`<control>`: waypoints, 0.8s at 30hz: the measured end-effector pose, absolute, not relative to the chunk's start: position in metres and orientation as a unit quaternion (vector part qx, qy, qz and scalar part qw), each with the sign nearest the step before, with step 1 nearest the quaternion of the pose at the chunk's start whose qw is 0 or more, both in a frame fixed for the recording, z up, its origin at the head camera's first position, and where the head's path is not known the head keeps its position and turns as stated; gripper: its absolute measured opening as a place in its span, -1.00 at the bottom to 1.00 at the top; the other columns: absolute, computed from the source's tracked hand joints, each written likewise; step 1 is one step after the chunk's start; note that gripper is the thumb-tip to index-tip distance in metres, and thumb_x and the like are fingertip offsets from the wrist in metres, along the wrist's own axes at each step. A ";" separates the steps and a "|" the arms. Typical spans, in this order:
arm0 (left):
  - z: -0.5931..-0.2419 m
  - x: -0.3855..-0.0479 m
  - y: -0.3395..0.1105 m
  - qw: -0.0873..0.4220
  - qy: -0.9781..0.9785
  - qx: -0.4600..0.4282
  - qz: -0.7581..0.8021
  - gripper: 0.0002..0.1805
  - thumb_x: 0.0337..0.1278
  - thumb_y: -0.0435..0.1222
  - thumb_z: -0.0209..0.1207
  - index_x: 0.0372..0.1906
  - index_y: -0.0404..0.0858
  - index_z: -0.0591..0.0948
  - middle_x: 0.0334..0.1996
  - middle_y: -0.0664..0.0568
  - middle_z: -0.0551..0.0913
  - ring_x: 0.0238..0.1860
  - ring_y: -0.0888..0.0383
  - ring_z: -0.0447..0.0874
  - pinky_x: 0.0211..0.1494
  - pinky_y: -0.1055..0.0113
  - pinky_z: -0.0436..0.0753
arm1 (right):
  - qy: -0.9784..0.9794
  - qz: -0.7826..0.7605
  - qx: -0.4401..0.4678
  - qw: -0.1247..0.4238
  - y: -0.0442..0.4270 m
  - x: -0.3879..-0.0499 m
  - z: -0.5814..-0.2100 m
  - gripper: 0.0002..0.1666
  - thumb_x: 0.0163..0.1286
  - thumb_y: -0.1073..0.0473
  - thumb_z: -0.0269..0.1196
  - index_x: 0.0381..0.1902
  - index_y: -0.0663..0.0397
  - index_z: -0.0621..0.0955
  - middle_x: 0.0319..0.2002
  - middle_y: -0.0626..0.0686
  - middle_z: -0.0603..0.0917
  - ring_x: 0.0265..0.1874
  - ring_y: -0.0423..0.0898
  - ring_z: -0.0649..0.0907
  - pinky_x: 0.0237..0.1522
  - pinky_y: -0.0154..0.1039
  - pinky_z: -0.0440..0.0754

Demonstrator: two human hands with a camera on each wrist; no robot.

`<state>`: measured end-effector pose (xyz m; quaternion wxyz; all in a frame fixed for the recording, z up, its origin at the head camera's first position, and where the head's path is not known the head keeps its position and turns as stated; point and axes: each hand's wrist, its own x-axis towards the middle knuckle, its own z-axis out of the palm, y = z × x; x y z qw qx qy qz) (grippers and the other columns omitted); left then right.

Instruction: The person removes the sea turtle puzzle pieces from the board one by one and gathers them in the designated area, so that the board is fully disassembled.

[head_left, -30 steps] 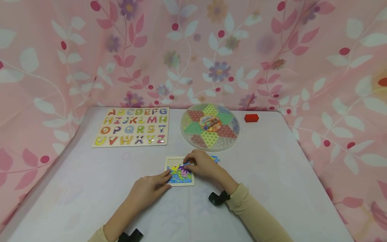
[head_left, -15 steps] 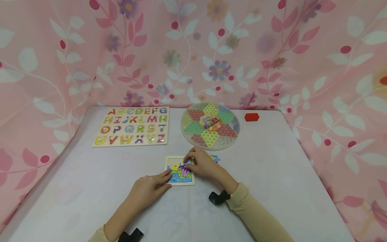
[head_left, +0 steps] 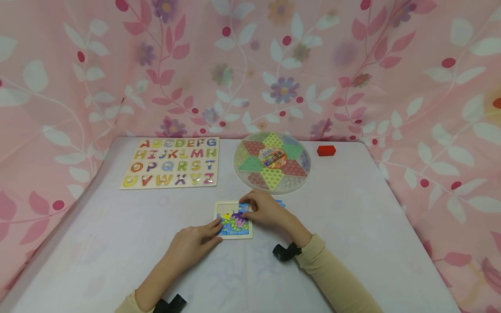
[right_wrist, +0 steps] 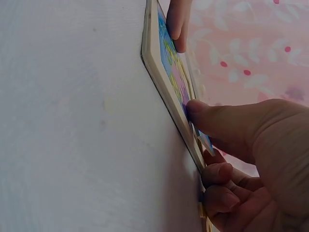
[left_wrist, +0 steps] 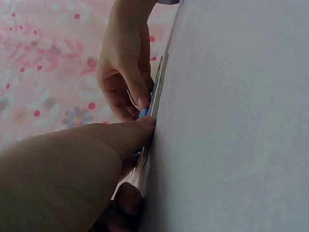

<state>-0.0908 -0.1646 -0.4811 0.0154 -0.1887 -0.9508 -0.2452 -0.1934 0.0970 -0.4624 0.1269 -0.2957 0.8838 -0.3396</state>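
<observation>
A small jigsaw puzzle tray (head_left: 234, 237) with a pale rim lies on the white table, its lower part filled with blue, green, yellow and purple pieces. My left hand (head_left: 192, 245) holds the tray at its left side, thumb by the near edge and fingertips over the pieces. At the upper right corner, my right hand (head_left: 264, 211) pinches a blue puzzle piece (right_wrist: 206, 143), which sits slightly tilted in the right wrist view. Another loose blue piece (head_left: 280, 203) lies beyond the right hand, partly hidden by it.
Behind the tray lie a wooden alphabet board (head_left: 172, 163) and a round Chinese checkers board (head_left: 272, 163). A red block (head_left: 326, 151) sits at the back right. A pink floral curtain (head_left: 250, 65) hangs behind the table.
My right hand has shifted slightly to the right, showing more of the blue piece at the corner and covering more of the loose piece. The left hand stays in place.
</observation>
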 end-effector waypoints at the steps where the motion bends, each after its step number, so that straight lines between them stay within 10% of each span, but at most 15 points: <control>1: -0.481 -0.091 -0.165 0.016 -0.951 -0.189 -0.245 -0.56 0.33 -0.05 0.42 0.25 -0.03 0.76 0.29 0.20 0.70 0.04 0.01 0.83 -0.19 0.23 0.70 | 0.884 -0.337 -0.298 0.127 0.098 -0.194 -0.462 -0.57 0.39 0.12 0.50 0.17 0.11 0.73 -0.24 -0.04 0.65 -0.44 -0.22 0.47 -0.33 -0.33 0.43; 24: -0.478 -0.090 -0.164 0.005 -0.949 -0.187 -0.255 -0.56 0.34 -0.06 0.42 0.25 -0.04 0.76 0.30 0.20 0.69 0.04 0.03 0.83 -0.24 0.30 0.65 | 0.889 -0.344 -0.300 0.042 0.134 -0.198 -0.445 -0.66 0.41 0.22 0.47 0.13 0.10 0.78 -0.17 -0.01 0.74 -0.40 -0.19 0.51 -0.32 -0.31 0.50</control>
